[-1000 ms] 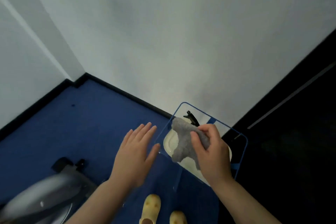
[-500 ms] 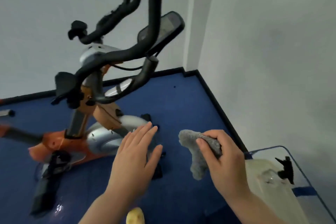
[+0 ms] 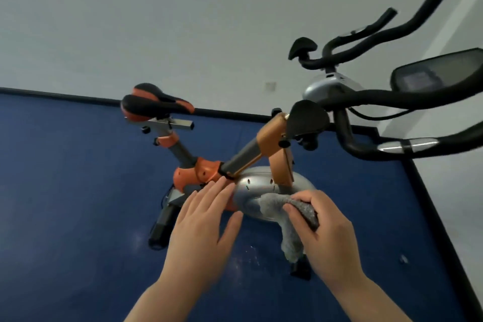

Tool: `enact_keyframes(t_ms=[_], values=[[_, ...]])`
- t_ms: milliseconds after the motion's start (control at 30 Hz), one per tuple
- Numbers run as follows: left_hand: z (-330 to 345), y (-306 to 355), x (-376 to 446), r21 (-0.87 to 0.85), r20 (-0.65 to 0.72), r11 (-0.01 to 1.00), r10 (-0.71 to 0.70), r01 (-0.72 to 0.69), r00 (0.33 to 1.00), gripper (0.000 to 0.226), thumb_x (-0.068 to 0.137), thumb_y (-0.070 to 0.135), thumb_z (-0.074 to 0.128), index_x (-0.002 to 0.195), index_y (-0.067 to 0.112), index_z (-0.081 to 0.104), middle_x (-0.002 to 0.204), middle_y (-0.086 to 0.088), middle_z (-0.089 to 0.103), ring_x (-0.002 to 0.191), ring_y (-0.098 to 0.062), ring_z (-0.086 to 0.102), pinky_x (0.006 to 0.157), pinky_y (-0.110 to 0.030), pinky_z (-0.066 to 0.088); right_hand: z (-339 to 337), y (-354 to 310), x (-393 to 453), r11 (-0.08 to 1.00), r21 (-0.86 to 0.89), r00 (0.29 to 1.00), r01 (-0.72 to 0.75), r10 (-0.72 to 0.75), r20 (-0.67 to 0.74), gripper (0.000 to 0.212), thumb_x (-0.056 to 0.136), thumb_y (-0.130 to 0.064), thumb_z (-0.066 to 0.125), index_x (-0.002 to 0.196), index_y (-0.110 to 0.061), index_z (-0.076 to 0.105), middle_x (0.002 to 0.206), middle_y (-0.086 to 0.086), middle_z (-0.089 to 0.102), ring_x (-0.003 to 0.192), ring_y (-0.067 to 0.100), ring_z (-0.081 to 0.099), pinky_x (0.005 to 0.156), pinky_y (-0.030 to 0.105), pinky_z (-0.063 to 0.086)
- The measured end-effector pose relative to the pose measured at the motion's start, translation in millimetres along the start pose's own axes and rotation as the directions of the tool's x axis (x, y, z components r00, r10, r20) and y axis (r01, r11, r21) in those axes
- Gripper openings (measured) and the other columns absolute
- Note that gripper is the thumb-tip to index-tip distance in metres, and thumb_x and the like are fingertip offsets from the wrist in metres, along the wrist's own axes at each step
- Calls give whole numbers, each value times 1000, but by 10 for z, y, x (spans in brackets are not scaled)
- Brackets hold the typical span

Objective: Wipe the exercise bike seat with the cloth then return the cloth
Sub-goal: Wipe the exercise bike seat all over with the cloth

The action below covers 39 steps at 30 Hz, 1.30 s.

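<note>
Right hand, lower right of frame: fingers clenched around a grey cloth, one end bunched under the fingers, the other hanging loose below. Left hand, lower centre: flat, fingers spread, holding nothing.

Exercise bike stands on blue floor. Its seat, black with orange trim, sits at centre left of frame, well apart from both hands. Handlebars fill the upper right.

Progress, judged: cloth in hand, seat not yet touched. Wiping has not begun. Left to do: reach the seat, wipe it, return the cloth.
</note>
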<state>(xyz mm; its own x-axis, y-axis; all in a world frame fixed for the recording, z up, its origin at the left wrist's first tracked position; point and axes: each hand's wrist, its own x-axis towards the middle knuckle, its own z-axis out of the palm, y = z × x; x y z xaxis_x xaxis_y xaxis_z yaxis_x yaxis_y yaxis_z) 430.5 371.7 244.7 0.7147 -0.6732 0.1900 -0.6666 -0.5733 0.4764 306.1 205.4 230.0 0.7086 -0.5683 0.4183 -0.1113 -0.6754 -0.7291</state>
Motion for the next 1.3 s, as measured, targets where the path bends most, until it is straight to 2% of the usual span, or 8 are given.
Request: enact_keyframes(t_ms=[100,400,567,900,1000,1067,1200,1300], values=[[-282,-517,41,29,-2,999,-20,20,1000,62,86,61,21,142,37,32,149,23,23,140,-1,18,117,-30,13,536,-274,136,1000,3,999,23,-23,24,9,89,-32,64,94,-26,61,87,-20,61,83,-1,61,68,18,50],[-664,-1346,152,16,-29,993,-117,118,993,63,85,62,20,140,37,35,148,23,25,140,-2,20,114,-23,8,1442,-886,622,978,-5,965,210,-207,160,15,92,-35,55,96,-22,61,88,-11,64,81,3,61,69,24,52],[-662,-1626,346,-11,-32,984,-178,178,983,61,85,62,19,140,38,33,147,25,23,140,0,18,114,-21,7,1809,-937,947,966,15,940,259,-255,228,12,93,-32,58,97,-21,62,90,-12,64,82,1,60,72,18,50],[-752,-2171,1189,38,-111,958,-279,285,954,65,85,68,12,141,41,30,146,27,19,139,3,15,114,-21,5,2474,-820,1852,957,127,899,262,-290,329,6,92,-35,59,97,-32,57,90,-20,59,84,0,59,70,20,49],[-757,-2312,1419,11,-152,943,-326,332,933,68,82,71,10,141,42,29,145,29,16,134,11,8,111,-17,1,2648,-770,2110,959,135,895,248,-280,348,7,91,-36,59,97,-34,56,91,-23,58,85,-1,59,71,22,51],[-751,-2406,1509,-9,-141,935,-351,354,926,65,82,68,13,141,43,28,144,31,14,131,14,5,110,-14,-1,2775,-758,2242,961,125,891,247,-277,360,7,91,-36,59,97,-34,56,90,-23,58,85,-1,60,70,23,51],[-767,-2677,1658,0,-85,929,-370,371,925,63,83,65,14,140,43,29,145,31,14,139,6,13,109,-13,-2,3034,-829,2450,973,125,900,196,-229,372,5,91,-37,60,94,-35,57,87,-22,60,84,-3,60,71,19,49],[-837,-2978,1864,-3,-68,932,-362,363,930,67,80,67,10,141,44,27,143,32,11,137,10,8,107,-11,-5,3306,-882,2610,981,104,911,163,-190,366,4,90,-35,60,94,-34,58,87,-22,60,85,-2,60,71,18,48]])
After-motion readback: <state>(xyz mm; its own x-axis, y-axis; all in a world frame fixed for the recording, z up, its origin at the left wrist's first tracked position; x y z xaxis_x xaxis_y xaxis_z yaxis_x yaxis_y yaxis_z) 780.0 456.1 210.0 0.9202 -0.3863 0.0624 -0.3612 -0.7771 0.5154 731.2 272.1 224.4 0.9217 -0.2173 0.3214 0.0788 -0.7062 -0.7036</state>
